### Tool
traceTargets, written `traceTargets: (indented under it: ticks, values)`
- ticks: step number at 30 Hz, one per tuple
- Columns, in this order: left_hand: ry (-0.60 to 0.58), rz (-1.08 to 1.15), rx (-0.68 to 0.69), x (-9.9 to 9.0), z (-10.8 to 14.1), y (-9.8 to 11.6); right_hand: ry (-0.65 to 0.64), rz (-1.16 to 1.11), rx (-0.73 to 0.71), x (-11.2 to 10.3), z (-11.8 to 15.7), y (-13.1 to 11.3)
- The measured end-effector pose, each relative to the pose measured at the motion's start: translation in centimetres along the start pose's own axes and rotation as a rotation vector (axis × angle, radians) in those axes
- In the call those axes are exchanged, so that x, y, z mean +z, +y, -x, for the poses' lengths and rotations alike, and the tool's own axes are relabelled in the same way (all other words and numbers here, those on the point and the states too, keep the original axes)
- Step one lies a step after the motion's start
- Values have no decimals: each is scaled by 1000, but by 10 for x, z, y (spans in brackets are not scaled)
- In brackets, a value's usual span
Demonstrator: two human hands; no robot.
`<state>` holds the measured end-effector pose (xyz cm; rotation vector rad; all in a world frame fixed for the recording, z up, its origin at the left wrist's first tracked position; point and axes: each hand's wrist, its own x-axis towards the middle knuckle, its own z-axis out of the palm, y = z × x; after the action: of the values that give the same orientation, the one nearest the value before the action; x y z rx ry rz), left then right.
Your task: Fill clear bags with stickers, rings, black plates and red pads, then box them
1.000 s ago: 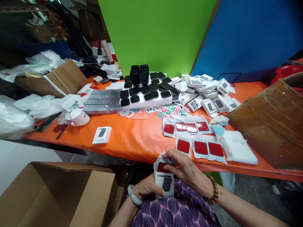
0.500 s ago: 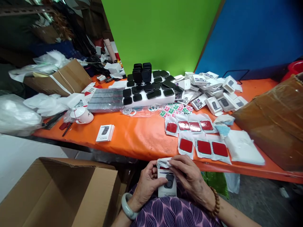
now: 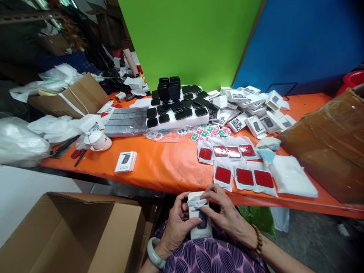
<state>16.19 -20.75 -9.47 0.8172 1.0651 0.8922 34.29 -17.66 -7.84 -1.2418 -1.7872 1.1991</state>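
Orange surface point(image 3: 159, 167) spans the view, crowded toward the back. Open cardboard carton point(image 3: 71, 231) sits low, left of the lap. White tray of black pads point(image 3: 178, 113) stands at the rear; red-pad pouches point(image 3: 239, 167) lie near the front edge. Small white box point(image 3: 200, 222) is held over the lap, below the edge. Left hand point(image 3: 178, 227) grips its side; right hand point(image 3: 224, 212) pinches the clear pouch at its top. Risk: the slick pouch could crumple or snag at the mouth, or the box slip to the floor.
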Motion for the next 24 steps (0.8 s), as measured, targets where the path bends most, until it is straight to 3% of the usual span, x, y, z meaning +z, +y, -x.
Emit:
traceTargets:
  ticks: [5,9,16,19,24]
  values:
    - [26,47,2,-1,4,-7,-87,-120,107,-3,2,2]
    - [115,-40,87,-3,6,-11,-142,-172,94,-8,-1,-5]
    - [190,-50,157,-6,4,-12,91,-273,52,7,9,9]
    - [223,-73,188,-6,4,-14,99,-306,43,12,13,17]
    - [203,-127,86,-6,0,-13,72,-354,82,16,16,14]
